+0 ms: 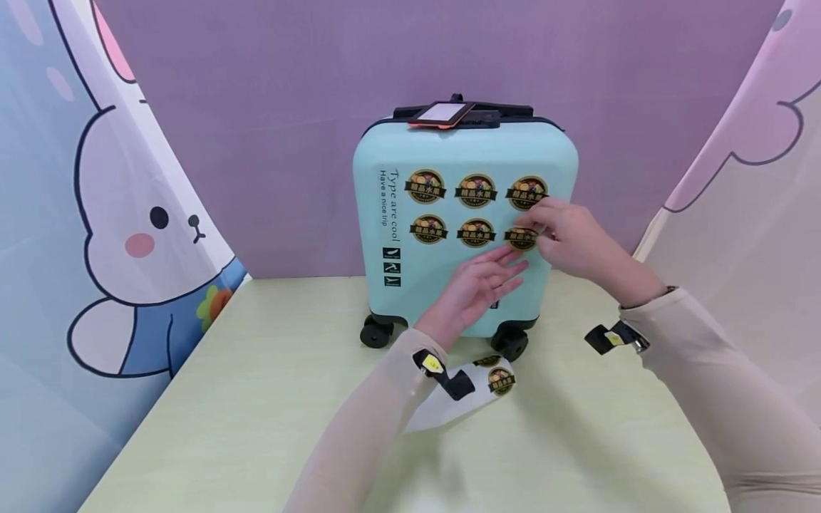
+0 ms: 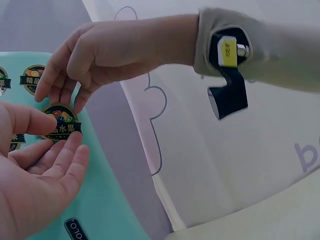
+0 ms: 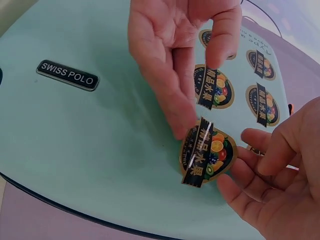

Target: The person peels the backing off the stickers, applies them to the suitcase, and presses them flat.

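A mint-green suitcase (image 1: 449,153) stands upright with two rows of round black-and-gold fruit stickers on its front. At the right end of the lower row is one such sticker (image 3: 207,152), its surface slightly bowed. My right hand (image 1: 571,239) holds this sticker by its upper edge between thumb and fingers, as the left wrist view shows. From below, my left hand (image 1: 477,288) reaches to the same sticker, fingers extended and fingertips at its lower edge. Whether the whole back of the sticker touches the case is hidden.
White backing sheet (image 1: 458,406) with more stickers lies on the table (image 1: 288,399), partly under my left forearm. A tag (image 1: 442,112) rests by the suitcase's top handle. Purple cloth (image 1: 256,142) hangs behind; cartoon-printed cloth (image 1: 128,199) is at the left.
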Tool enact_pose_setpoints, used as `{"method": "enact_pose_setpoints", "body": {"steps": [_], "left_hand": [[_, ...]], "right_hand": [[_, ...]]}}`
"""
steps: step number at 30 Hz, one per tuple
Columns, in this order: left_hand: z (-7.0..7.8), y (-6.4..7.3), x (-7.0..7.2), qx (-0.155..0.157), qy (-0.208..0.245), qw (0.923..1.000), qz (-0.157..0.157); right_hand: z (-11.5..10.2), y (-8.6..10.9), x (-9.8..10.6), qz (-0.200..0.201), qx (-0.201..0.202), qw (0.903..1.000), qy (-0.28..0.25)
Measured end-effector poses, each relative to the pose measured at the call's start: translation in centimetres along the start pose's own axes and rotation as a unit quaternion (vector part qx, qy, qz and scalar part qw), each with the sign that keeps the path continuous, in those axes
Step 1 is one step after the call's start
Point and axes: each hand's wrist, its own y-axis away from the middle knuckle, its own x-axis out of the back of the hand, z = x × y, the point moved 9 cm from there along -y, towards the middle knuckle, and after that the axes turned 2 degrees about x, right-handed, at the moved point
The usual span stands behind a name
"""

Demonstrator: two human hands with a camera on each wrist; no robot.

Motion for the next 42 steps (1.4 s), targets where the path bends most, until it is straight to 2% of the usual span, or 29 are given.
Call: {"method": "enact_pose_setpoints", "body": {"steps": [5, 19, 30, 42], "left_hand": [[0.0, 0.1, -0.3, 0.008, 0.025, 0.9996, -0.010], [-0.3, 0.3, -0.1, 0.010, 0.060, 0.9981, -0.004], [-0.4, 0.5, 0.0, 0.005, 0.067, 0.9977, -0.009], [-0.4, 0.8, -0.1, 0.003, 0.071, 0.9973, -0.014]], "right_hand": [[0.3, 0.2, 0.0, 0.006, -0.004, 0.9997, -0.023], [1.1, 1.5, -0.2, 0.046, -0.030, 0.9973, -0.049], [0.9, 2.4, -0.2, 0.119, 0.039, 0.9917, -0.028], [0.6, 3.1, 0.0, 0.179, 0.075, 0.9807, -0.024]]}}
